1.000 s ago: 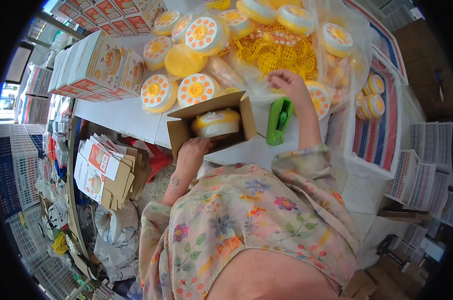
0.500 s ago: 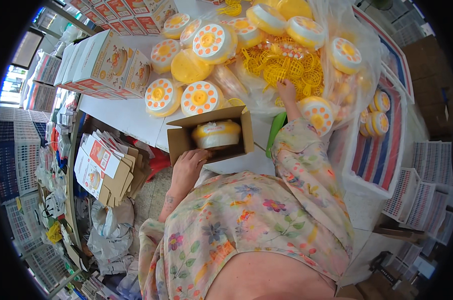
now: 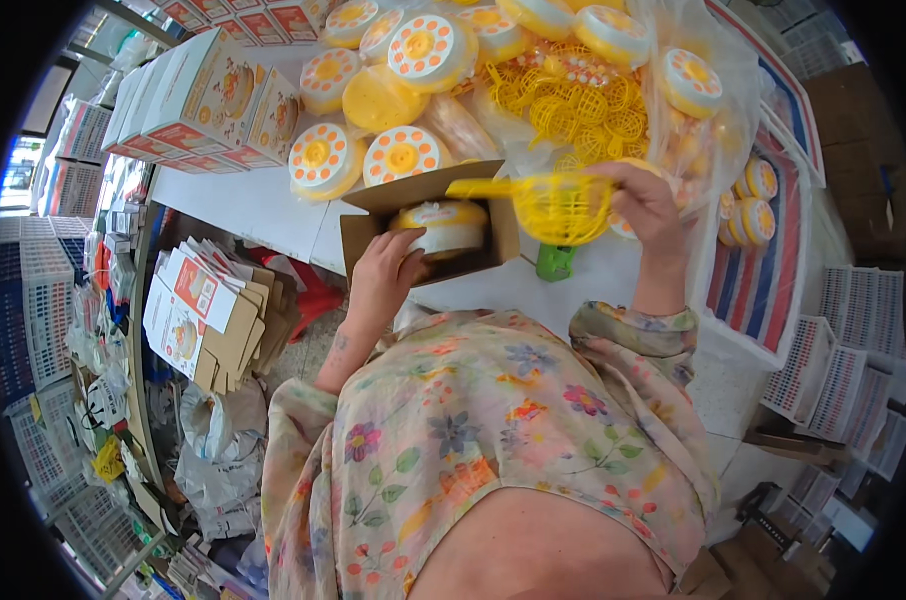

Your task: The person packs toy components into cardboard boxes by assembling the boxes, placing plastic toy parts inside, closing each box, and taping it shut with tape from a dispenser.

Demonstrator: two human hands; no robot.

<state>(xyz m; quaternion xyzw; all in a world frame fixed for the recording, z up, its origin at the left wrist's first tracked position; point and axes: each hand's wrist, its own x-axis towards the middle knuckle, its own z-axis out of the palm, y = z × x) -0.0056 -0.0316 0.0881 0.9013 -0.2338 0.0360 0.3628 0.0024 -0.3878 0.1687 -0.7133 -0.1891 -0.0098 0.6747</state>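
My right hand (image 3: 651, 205) grips a yellow plastic slotted scoop (image 3: 563, 208) by its round, basket-like end. Its flat handle points left, over the open cardboard box (image 3: 478, 270). Inside that box sits a round yellow-and-white toy (image 3: 449, 228) in clear wrap. My left hand (image 3: 381, 275) is curled over the box's near left edge, its fingertips at the toy. Beyond the right hand lies a heap of similar yellow scoops (image 3: 588, 115), partly within clear plastic. A green object (image 3: 555, 262) lies just right of the box, partly hidden by the scoop.
Several round toys (image 3: 398, 155) crowd the far side of the white table (image 3: 243, 205). Printed boxes (image 3: 208, 105) stand at the far left, with folded cartons (image 3: 208, 320) below them. On the right, a striped-lined bin (image 3: 748, 285) holds more round toys.
My right hand has come back from the heap with a yellow scoop, now held beside the box. My left hand's fingers have reached further in, toward the toy.
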